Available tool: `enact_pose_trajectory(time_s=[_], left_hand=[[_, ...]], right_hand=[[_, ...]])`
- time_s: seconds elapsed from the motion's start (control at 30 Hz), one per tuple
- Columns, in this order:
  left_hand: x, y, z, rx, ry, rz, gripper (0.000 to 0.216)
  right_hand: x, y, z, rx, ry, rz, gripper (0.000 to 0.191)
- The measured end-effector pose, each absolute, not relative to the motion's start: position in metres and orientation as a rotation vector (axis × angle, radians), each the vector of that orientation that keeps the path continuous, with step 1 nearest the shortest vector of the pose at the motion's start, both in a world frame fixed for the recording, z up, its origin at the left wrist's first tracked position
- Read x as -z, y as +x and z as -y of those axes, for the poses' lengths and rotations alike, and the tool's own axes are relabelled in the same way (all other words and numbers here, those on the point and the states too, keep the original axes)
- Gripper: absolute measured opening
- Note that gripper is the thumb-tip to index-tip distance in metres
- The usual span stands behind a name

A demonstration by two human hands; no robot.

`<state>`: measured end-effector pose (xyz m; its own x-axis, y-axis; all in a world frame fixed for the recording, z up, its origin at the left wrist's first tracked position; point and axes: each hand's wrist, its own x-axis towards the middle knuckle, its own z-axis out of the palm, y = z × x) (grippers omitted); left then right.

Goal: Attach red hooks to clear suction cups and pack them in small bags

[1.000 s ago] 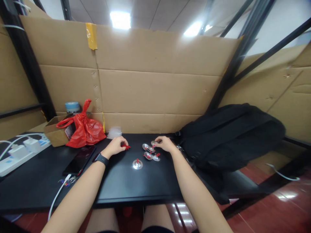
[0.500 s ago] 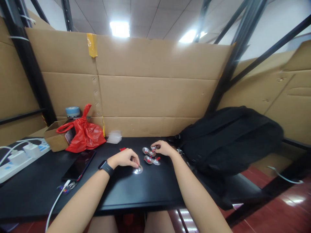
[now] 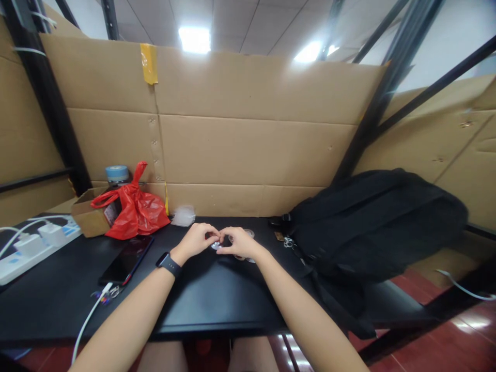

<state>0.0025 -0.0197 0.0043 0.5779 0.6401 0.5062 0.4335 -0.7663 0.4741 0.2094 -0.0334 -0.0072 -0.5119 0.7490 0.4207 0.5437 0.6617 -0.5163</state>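
A small shiny round disc (image 3: 216, 246) shows between my two hands, above the black desk (image 3: 217, 305). Its outline is partly covered by fingers. My left hand (image 3: 198, 241), with a dark watch on the wrist, pinches it from the left. From the other side, the thumb and fingers of my right hand (image 3: 241, 242) close on it too, and the fingertips of both hands meet. Several more shiny discs (image 3: 251, 260) lie on the desk behind my right hand, mostly hidden by it. In the earlier picture, these show red bits.
A black backpack (image 3: 372, 222) fills the right side, with keys (image 3: 288, 242) beside it. On the left are a red plastic bag (image 3: 145, 214), a cardboard box (image 3: 91, 219), a phone (image 3: 126, 261) on a white cable and a power strip (image 3: 39, 253). Cardboard panels (image 3: 248, 150) stand behind.
My right hand has left the group of discs and moved left. My left hand has lifted a disc from the desk, and both hands now meet around it. The view has shifted slightly.
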Motion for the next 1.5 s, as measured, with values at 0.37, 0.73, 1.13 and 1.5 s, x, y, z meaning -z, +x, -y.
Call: enact_pose_trajectory(time_s=[0.37,0.73,1.13,1.5], left_hand=[[-0.006,0.006,0.023,-1.070,2.443,-0.917,0.013],[-0.005,0.011,0.025,-1.079,2.134,-0.826,0.017],[0.002,0.008,0.010,-1.129,2.140,-1.125,0.014],[0.021,0.031,0.015,-1.269,1.996,-0.962,0.014]], right_hand=[[0.006,0.210,0.036,-0.382,-1.042,2.227,0.020],[0.010,0.207,0.036,-0.436,-1.011,2.181,0.048],[0.005,0.202,0.038,-0.507,-1.033,1.851,0.037],[0.021,0.195,0.030,-0.889,-0.790,1.701,0.036]])
